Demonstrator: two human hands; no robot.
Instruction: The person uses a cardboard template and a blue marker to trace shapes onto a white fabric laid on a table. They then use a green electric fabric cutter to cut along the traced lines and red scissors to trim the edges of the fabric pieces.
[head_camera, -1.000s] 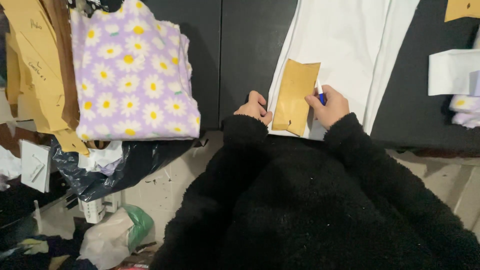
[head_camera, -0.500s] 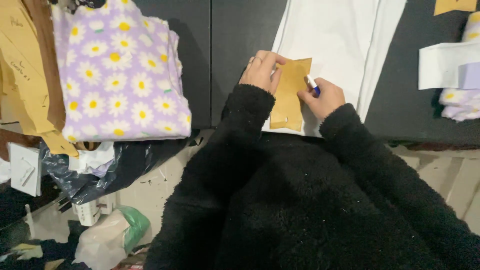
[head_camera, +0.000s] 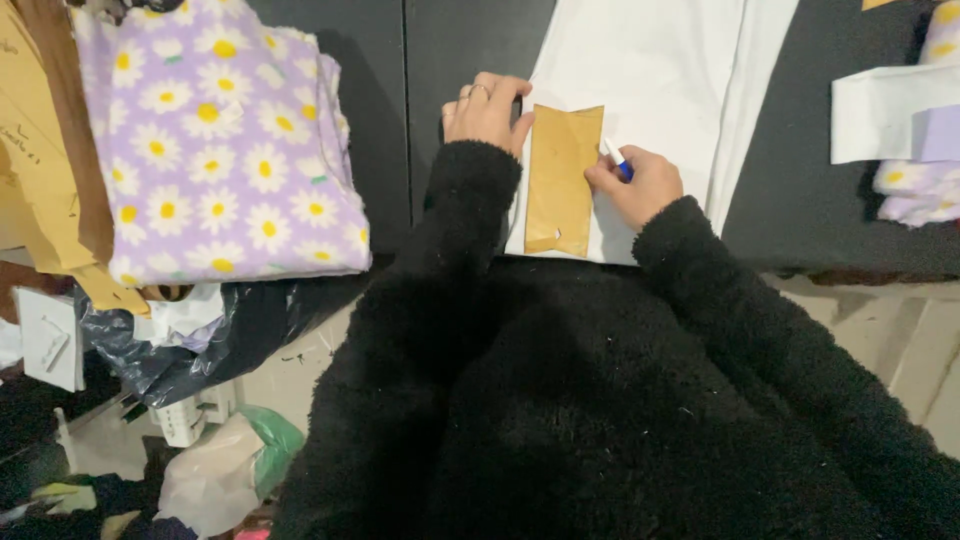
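A brown paper pattern piece (head_camera: 562, 178) lies upright on white fabric (head_camera: 655, 70) spread over a black table (head_camera: 470, 40). My left hand (head_camera: 484, 108) rests at the piece's top left corner, fingers curled against its edge. My right hand (head_camera: 634, 183) sits at the piece's right edge and grips a blue and white marker (head_camera: 615, 158), tip pointing up and left towards the paper. Both arms wear black fleece sleeves.
A folded purple fabric with daisies (head_camera: 215, 140) lies left on the table, beside brown paper patterns (head_camera: 40, 150). White paper strips and more daisy fabric (head_camera: 900, 130) sit at the right. Below the table: black plastic bag (head_camera: 230, 330), white bag (head_camera: 215, 480), floor clutter.
My left hand moved from the pattern piece's lower left up to its top left corner. The piece turned from tilted to upright. My right hand stayed at its right edge with the marker.
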